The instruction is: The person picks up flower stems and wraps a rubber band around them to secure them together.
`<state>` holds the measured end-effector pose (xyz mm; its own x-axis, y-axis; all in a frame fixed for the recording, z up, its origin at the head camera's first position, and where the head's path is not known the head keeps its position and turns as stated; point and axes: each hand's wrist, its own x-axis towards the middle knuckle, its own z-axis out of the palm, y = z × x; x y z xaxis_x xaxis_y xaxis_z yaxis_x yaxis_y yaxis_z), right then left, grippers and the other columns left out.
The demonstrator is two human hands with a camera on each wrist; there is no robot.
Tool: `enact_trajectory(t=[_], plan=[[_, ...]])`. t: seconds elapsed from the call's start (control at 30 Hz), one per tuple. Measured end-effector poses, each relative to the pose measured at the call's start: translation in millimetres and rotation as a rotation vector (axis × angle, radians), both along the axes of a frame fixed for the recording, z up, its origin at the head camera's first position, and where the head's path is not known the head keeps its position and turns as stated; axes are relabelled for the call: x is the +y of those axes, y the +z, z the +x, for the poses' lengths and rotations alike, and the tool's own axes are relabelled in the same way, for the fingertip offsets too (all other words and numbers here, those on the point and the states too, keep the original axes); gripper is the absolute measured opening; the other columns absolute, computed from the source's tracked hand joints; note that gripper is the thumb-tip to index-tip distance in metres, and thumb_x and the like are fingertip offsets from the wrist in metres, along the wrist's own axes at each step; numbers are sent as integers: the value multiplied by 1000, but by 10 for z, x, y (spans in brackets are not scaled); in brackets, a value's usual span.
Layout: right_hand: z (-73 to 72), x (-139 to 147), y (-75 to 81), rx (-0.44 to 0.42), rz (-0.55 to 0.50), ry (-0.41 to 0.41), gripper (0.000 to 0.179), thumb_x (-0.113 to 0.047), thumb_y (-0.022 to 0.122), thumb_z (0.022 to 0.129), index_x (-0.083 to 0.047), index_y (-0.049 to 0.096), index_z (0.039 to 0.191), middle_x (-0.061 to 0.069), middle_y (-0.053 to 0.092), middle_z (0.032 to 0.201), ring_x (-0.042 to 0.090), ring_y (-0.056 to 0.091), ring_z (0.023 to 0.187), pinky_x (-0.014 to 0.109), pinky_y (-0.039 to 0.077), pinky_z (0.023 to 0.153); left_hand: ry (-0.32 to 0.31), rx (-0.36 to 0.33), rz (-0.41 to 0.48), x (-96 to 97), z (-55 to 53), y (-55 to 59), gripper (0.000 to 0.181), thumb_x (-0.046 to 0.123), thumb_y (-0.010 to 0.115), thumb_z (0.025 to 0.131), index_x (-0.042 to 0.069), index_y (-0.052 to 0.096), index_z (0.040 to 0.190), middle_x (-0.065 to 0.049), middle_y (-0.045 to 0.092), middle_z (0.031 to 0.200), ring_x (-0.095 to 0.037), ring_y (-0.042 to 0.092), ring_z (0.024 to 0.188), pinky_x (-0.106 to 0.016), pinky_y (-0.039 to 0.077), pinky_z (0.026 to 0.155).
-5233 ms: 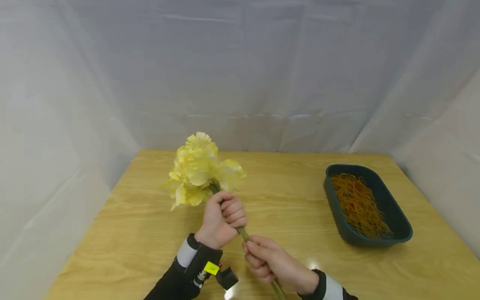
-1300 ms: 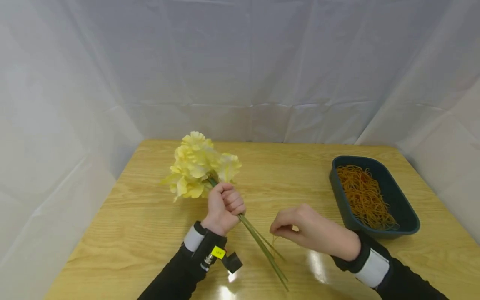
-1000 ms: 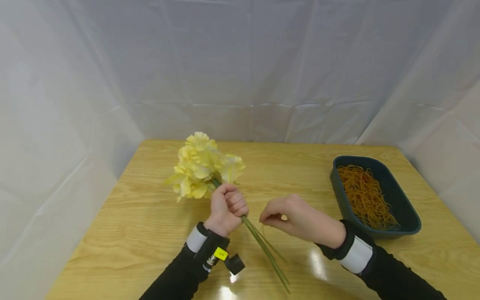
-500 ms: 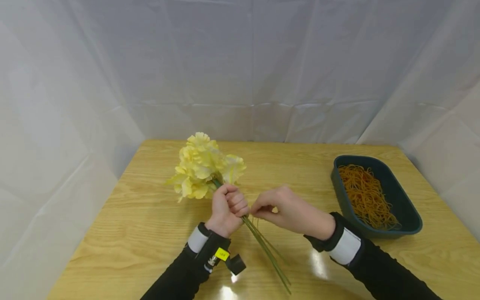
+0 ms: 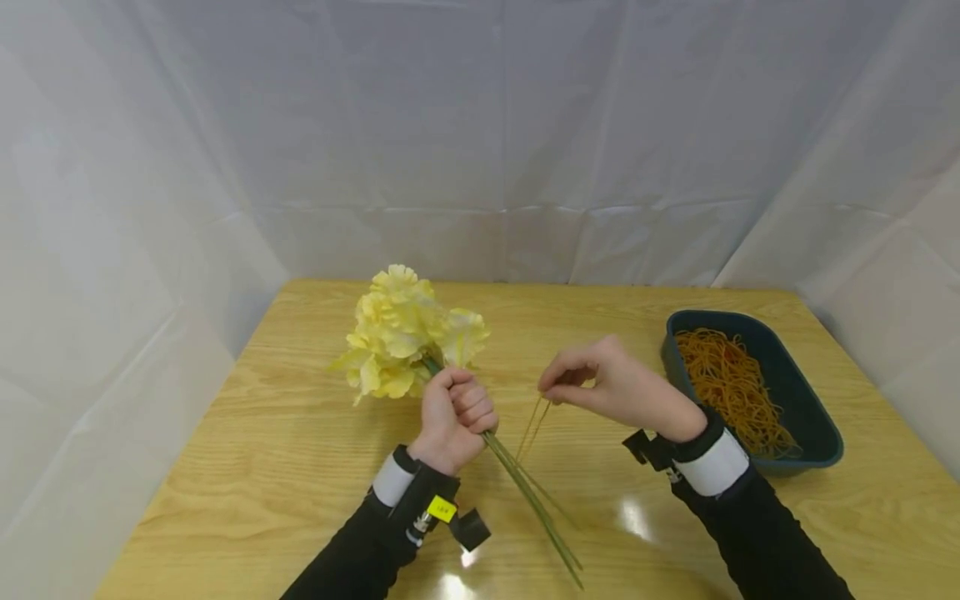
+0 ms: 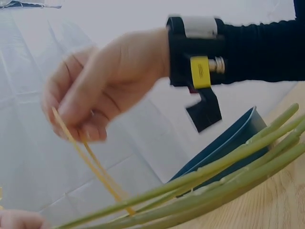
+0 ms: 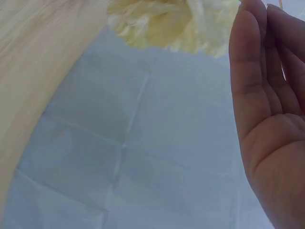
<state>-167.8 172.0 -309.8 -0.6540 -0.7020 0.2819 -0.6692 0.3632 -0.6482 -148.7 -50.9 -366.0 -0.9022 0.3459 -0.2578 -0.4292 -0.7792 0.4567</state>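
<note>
My left hand point(image 5: 452, 421) grips a bunch of yellow flowers point(image 5: 405, 333) by its green stems point(image 5: 536, 504), just below the blooms. The stems' lower ends fan out toward the table's near side. To the right, my right hand point(image 5: 611, 383) pinches a thin yellowish rubber band point(image 5: 532, 429) between thumb and fingertips. In the left wrist view the band point(image 6: 90, 164) runs down as a stretched loop to the stems point(image 6: 209, 179); how many it encircles I cannot tell. Pale petals point(image 7: 176, 24) show at the top of the right wrist view, beside my right hand point(image 7: 269, 95).
A dark teal bin point(image 5: 813, 417) with a heap of orange-brown rubber bands point(image 5: 731, 392) stands at the right of the wooden table point(image 5: 300, 483). Pale sheeting point(image 5: 480, 142) encloses the back and sides. My right forearm passes in front of the bin's near left corner.
Over the last half second my right hand has moved up and right from the stems, drawing the rubber band out. About five seconds ago it held the stems. My left hand keeps its grip.
</note>
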Motion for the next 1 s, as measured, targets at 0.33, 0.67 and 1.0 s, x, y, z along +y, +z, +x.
enact_trajectory(t=[0.33,0.67,1.0], plan=[[-169,31,-530,-30,-120,-249,8,-1,71,90,-3,75,97,13,75,90,11,71,74,24,59,67,9,17,156,-56,38,94,42,16,23,101,20,14,61,8,6,58,-8,3,48,-19,1,53],[2,-242,-956,-35,-173,-368,5,-5,73,90,-1,74,93,9,75,83,6,66,66,22,55,60,135,5,501,-122,1,200,39,11,41,88,20,14,61,7,7,57,-8,2,51,-18,1,55],[350,-481,-955,206,-32,-385,6,1,73,85,-5,72,86,2,70,77,3,56,65,17,49,57,397,-2,575,-144,-79,276,38,6,46,79,17,14,61,5,8,57,-8,3,51,-19,2,55]])
